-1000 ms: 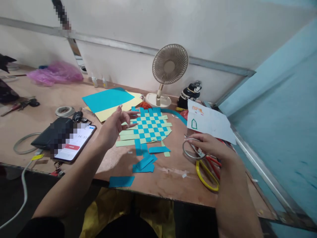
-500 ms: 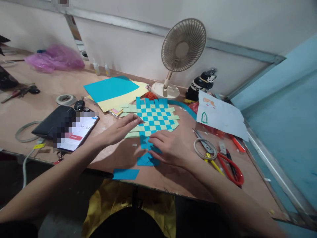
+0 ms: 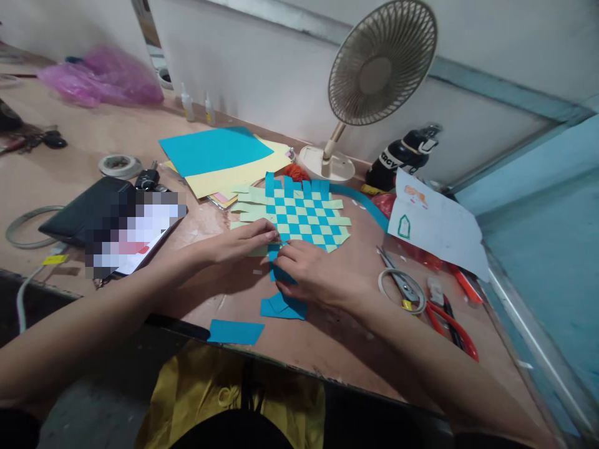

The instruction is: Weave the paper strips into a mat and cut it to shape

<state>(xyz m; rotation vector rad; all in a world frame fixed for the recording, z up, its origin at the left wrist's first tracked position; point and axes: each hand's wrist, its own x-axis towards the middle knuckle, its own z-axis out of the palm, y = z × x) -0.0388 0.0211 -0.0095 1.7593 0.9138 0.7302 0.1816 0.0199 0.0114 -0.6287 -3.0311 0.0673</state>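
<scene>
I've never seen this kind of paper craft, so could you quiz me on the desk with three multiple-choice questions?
1. Where is the fan?
A) On the floor
B) On the desk, by the wall
C) On the phone

2. What colour crosses the pale green strips?
A) Red
B) Blue
C) White

3. How does the woven paper lie?
A) Folded in a bag
B) Held up in the air
C) Flat on the desk

Answers:
1. B, its round base sits on the desk.
2. B, blue strips form the checks.
3. C, it lies flat, with the left hand and right hand at its near edge.

paper weave (image 3: 299,215) lies before the fan (image 3: 381,62)
</scene>
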